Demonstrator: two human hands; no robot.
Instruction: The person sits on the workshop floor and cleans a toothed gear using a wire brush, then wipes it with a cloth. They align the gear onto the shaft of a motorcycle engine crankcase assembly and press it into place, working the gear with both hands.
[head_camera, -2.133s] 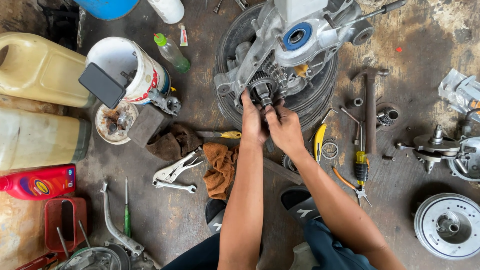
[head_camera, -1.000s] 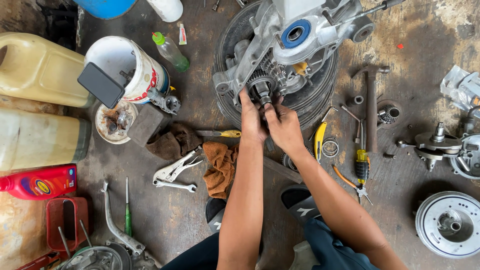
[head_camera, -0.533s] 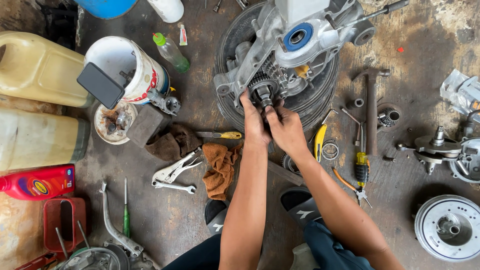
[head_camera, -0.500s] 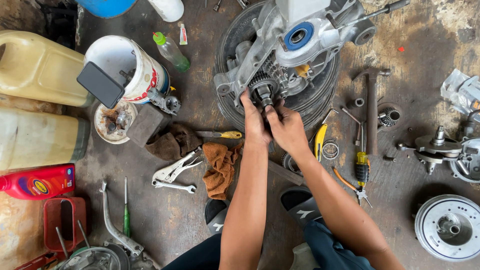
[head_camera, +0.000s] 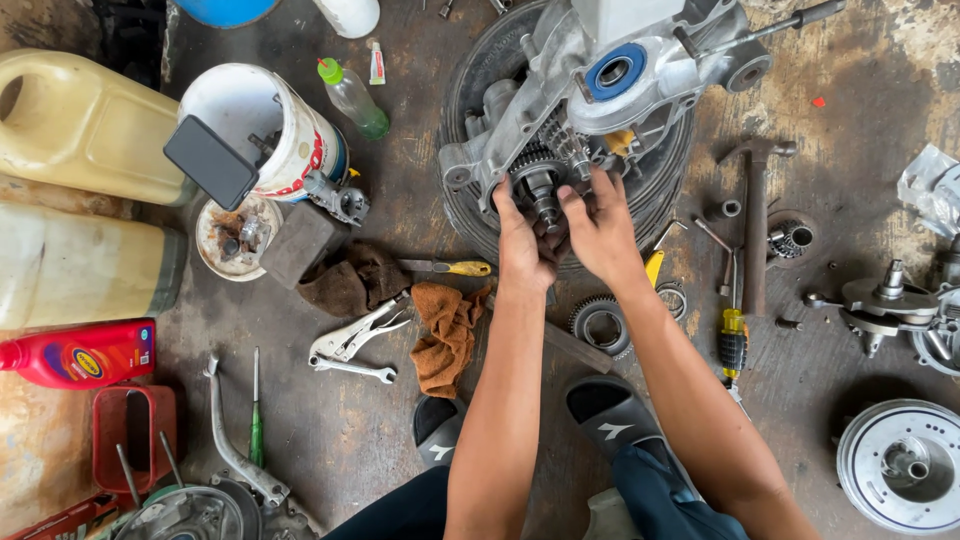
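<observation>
A grey metal engine casing (head_camera: 590, 90) lies on a tyre (head_camera: 470, 200) on the concrete floor. A cluster of gears on a shaft (head_camera: 541, 185) sticks out of its open near side. My left hand (head_camera: 522, 240) cups the gear cluster from the left, fingers curled around it. From the right, my right hand (head_camera: 600, 228) grips the same cluster, fingertips on the shaft end. Both forearms reach up from the bottom of the view.
Locking pliers (head_camera: 352, 338), an orange rag (head_camera: 448, 335), a yellow-handled knife (head_camera: 450, 268) and a loose gear (head_camera: 601, 325) lie near my arms. A hammer (head_camera: 755, 220), screwdriver (head_camera: 733, 335) and drum parts (head_camera: 900, 465) lie right. Jugs (head_camera: 75, 125), a white bucket (head_camera: 265, 125) and a red bottle (head_camera: 80, 353) stand left.
Both hands have stayed on the gear cluster, shifting their fingers slightly around it. The casing and the tools on the floor have not moved.
</observation>
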